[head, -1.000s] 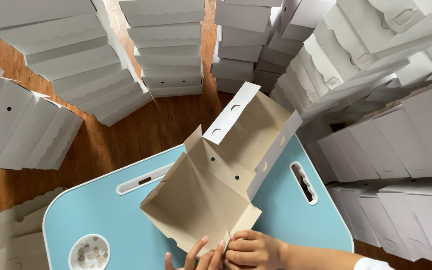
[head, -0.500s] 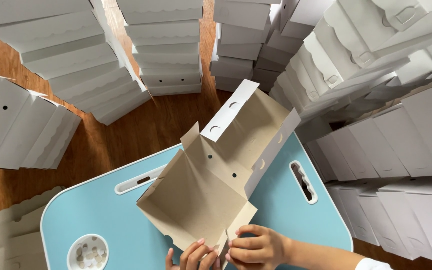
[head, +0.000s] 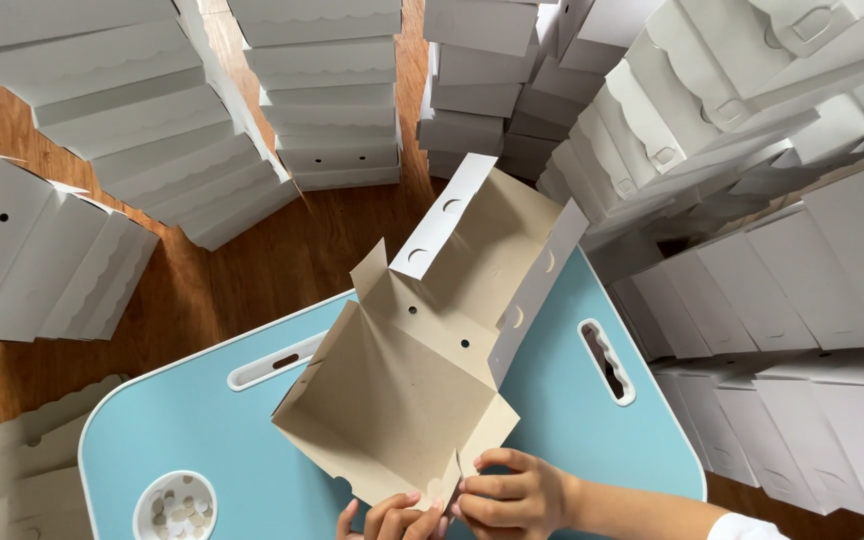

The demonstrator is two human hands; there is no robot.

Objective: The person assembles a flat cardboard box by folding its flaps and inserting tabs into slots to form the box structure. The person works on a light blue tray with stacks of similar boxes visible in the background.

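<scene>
A half-folded cardboard box, brown inside and white outside, lies open on the light blue table. Its lid flap with small holes stands up at the far side. My right hand pinches the near corner flap of the box between fingers and thumb. Only the fingertips of my left hand show at the bottom edge, touching the box's near edge right beside the right hand.
Stacks of folded white boxes ring the table on the wooden floor, left, far and right. The table has two slot handles and a round cup recess with small pale pieces at its near left.
The box has tipped slightly and its near corner has shifted under my hands. My right hand has closed in on the corner flap; the left fingers stay beside it.
</scene>
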